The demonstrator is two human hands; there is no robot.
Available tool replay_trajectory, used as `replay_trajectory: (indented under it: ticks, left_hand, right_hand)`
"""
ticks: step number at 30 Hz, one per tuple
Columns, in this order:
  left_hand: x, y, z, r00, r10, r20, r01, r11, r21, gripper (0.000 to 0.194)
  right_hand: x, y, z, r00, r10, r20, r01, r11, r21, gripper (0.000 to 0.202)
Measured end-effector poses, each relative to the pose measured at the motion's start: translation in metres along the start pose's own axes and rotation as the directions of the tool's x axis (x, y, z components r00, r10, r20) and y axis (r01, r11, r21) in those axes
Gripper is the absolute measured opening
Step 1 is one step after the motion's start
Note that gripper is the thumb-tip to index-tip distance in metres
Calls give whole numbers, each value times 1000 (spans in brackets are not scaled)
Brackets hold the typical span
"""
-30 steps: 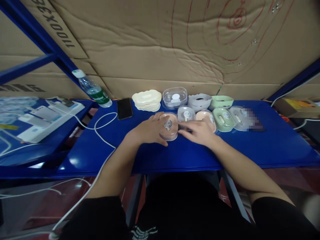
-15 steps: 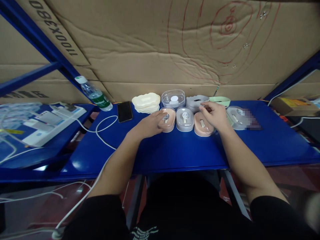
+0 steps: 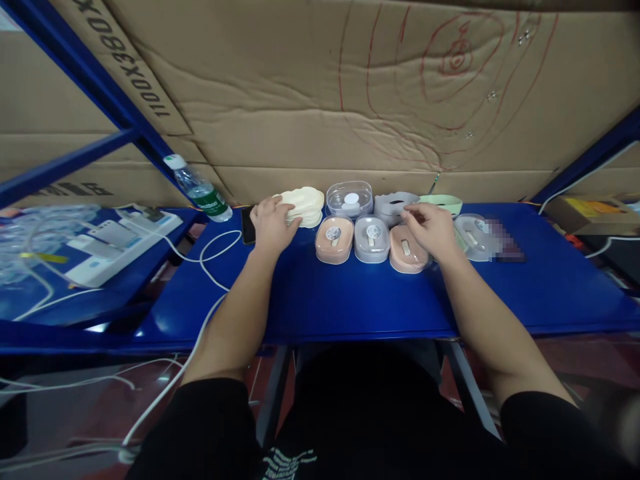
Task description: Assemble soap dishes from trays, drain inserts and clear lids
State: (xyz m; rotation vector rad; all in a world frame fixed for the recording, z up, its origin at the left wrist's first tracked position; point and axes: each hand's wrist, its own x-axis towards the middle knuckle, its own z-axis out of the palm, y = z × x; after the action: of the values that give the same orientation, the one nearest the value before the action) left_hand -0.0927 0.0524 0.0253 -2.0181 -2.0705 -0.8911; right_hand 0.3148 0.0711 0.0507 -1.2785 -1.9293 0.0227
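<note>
My left hand (image 3: pixel 274 223) is at the left side of a stack of cream, wavy-edged dishes (image 3: pixel 305 205), fingers spread and fingertips on or just over its edge. My right hand (image 3: pixel 431 227) hovers over the right end of a pink lidded box (image 3: pixel 406 259), fingers loosely bent and a little apart, tips close to a grey tray (image 3: pixel 387 210). Another pink box (image 3: pixel 334 248) and a grey lidded box (image 3: pixel 371 248) stand in the front row; both have clear lids with round stickers. Behind them is a clear lid (image 3: pixel 350 193).
A green tray (image 3: pixel 447 202) and another clear-lidded box (image 3: pixel 473 237) lie to the right. At left are a phone (image 3: pixel 248 225), a water bottle (image 3: pixel 205 193), a white cable (image 3: pixel 203 257) and a power strip (image 3: pixel 125 250). Cardboard (image 3: pixel 280 87) walls the back.
My left hand has left the front-row pink box and moved left and back to the cream dishes. My right hand stays almost where it was. The view shifted slightly.
</note>
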Motion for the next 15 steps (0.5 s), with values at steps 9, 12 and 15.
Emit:
replay_trajectory:
  ticks: [9,12,15]
  left_hand:
    - [7,-5,4,999,-22,30,24,997,-76,10]
    - [7,-4,2,1000,-22,22,24,996,-91,14]
    - [6,-1,-4,1000,-17,-24,15,995,-98,16]
  right_hand:
    - [-1,-1,0,1000,-6,-1,6,1000,13,36]
    - [-1,-3,-1,1000,-13,-8,14,1000,21,38]
    - [-1,-5,-1,999,-26,-28,27,999,31,39]
